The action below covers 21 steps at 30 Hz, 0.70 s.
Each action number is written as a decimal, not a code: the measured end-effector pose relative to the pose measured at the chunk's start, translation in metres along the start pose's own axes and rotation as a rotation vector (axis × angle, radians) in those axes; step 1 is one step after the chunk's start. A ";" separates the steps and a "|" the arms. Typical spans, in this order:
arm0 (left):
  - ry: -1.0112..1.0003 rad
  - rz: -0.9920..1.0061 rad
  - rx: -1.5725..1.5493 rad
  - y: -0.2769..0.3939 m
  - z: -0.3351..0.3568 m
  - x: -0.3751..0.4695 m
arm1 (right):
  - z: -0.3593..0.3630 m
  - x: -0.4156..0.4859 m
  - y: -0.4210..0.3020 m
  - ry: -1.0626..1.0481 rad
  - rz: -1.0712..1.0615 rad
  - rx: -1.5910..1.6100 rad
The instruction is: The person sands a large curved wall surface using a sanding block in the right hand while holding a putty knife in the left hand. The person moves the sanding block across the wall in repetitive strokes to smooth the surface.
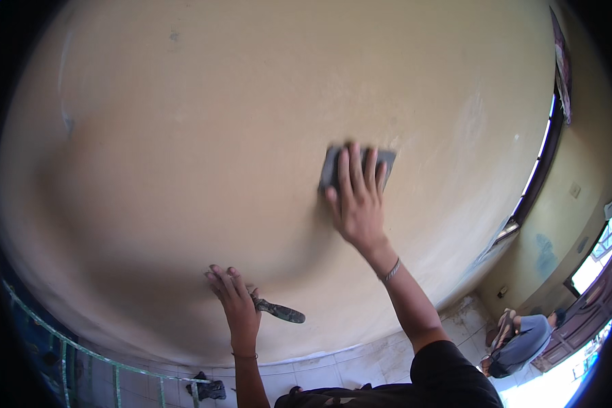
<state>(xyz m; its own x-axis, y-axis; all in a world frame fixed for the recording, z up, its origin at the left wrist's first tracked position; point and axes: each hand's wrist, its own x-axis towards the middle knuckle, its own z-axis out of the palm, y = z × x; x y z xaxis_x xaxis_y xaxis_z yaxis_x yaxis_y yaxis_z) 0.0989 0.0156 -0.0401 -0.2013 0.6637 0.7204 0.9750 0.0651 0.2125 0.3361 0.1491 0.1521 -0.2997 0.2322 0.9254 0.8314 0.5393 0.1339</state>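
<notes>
A beige painted wall [224, 168] with pale scuffs and patches fills most of the view. My right hand [361, 204] is raised against it, fingers spread over a dark grey sheet, apparently sandpaper [329, 166], pressed flat to the surface. Lower and to the left, my left hand [237, 303] has its fingertips at the wall. A tool with a dark, paint-spotted handle, likely a putty knife [283, 311], is held by that hand near the thumb, its handle pointing right. The tool's blade is hidden behind the hand.
A green metal rail [107, 360] runs along the lower left, near a black plastic bag [209, 389] on the tiled floor [316, 367]. At the lower right, a person [523, 344] is low near a wooden door [586, 316]. A dark-framed window [538, 163] borders the wall's right end.
</notes>
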 end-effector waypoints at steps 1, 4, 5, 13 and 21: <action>-0.015 0.010 0.002 0.000 -0.006 0.002 | 0.008 -0.027 0.002 -0.041 -0.002 -0.013; -0.037 0.025 -0.021 0.006 -0.020 0.004 | 0.006 -0.047 0.004 -0.095 -0.008 -0.010; -0.029 0.031 -0.040 0.008 -0.022 0.005 | 0.005 -0.041 0.009 -0.079 -0.002 0.016; 0.065 0.128 -0.084 0.018 -0.042 0.007 | -0.022 0.054 0.025 0.113 0.032 0.055; 0.312 0.279 0.021 0.019 -0.105 0.070 | 0.006 -0.021 0.057 0.013 -0.076 -0.002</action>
<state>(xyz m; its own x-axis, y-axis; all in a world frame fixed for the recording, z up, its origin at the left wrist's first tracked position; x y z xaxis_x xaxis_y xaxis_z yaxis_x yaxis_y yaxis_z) 0.0937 -0.0147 0.0835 0.0552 0.4009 0.9144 0.9972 -0.0679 -0.0305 0.3867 0.1796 0.1383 -0.3555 0.1800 0.9172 0.8074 0.5535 0.2043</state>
